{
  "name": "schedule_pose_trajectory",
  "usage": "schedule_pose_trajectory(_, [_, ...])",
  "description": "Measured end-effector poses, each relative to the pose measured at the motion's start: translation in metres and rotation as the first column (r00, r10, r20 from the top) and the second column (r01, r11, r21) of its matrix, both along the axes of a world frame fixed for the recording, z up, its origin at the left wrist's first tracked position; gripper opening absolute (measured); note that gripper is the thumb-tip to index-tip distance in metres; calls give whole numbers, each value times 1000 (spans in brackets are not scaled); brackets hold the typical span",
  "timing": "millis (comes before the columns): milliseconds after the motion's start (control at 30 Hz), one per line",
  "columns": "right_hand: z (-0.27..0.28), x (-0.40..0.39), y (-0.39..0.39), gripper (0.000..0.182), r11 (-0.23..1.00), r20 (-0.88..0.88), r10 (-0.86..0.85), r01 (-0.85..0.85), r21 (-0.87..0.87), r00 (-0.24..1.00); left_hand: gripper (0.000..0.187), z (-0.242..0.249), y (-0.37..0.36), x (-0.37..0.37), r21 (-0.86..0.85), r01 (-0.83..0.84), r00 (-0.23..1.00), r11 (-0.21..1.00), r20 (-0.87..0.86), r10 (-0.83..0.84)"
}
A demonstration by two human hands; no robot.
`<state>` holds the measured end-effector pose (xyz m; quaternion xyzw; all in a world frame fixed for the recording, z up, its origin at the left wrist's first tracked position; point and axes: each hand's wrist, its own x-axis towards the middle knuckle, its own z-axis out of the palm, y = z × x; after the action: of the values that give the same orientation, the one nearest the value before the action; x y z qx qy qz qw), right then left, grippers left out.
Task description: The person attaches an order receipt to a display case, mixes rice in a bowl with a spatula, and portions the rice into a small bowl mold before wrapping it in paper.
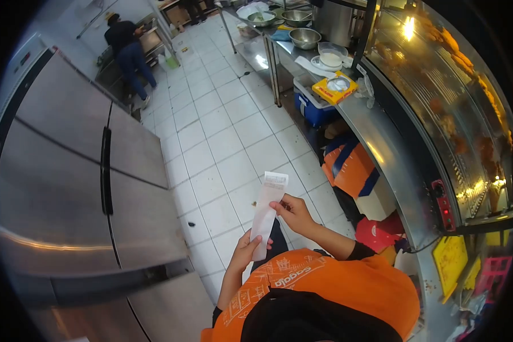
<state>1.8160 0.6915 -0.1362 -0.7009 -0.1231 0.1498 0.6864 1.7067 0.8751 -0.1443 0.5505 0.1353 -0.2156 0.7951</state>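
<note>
A long, narrow slip of white paper (263, 219) is stretched out before my body, tilted slightly, with faint reddish-grey print at its far end. My left hand (246, 251) is closed on the near end, its thumb lying on top of the paper. Higher up, my right hand (294, 213) pinches the right edge between thumb and fingers. The fingers beneath the slip are partly hidden by it. Below both hands is the orange shirt (302, 273) I wear.
Steel refrigerators (57, 171) line the left. A lit glass food warmer (439, 97) stands on the counter at right, near a yellow box (335, 87). An orange bag (352, 168) and blue cooler (312, 108) sit under it. Another person (128, 51) works at the back left.
</note>
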Motion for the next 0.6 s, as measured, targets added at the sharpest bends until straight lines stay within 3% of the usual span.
schedule_pose_trajectory(67, [8,40,31,22,992,21,103,-101,-74,994,32,14,28,53,126,-6,998,992,61,-2])
schedule_pose_trajectory(133, [20,85,46,23,940,87,261,-233,-249,961,27,11,42,118,106,-168,980,980,126,155])
schedule_pose_trajectory(167, [28,106,50,23,840,88,349,-269,-472,933,25,10,43,150,78,-250,960,965,152,236])
schedule_pose_trajectory(267, [28,186,55,22,820,383,381,-115,-561,842,20,30,69,245,213,-157,950,964,298,89])
schedule_pose_trajectory(300, [31,219,40,23,867,458,305,-44,-496,835,16,36,64,278,236,-130,947,963,317,50])
schedule_pose_trajectory(367, [24,289,3,26,841,422,108,144,-522,900,15,45,62,340,246,-18,953,969,296,-57])
schedule_pose_trajectory(433, [-3,362,-50,32,666,602,-46,473,-576,797,13,56,51,392,234,78,951,969,273,-143])
schedule_pose_trajectory(500, [2,418,-76,41,363,458,-238,515,-777,857,12,60,56,436,312,197,887,929,348,-305])
schedule_pose_trajectory(600, [-53,486,-120,36,-8,803,-125,809,-587,582,15,38,31,483,501,401,754,767,295,-587])
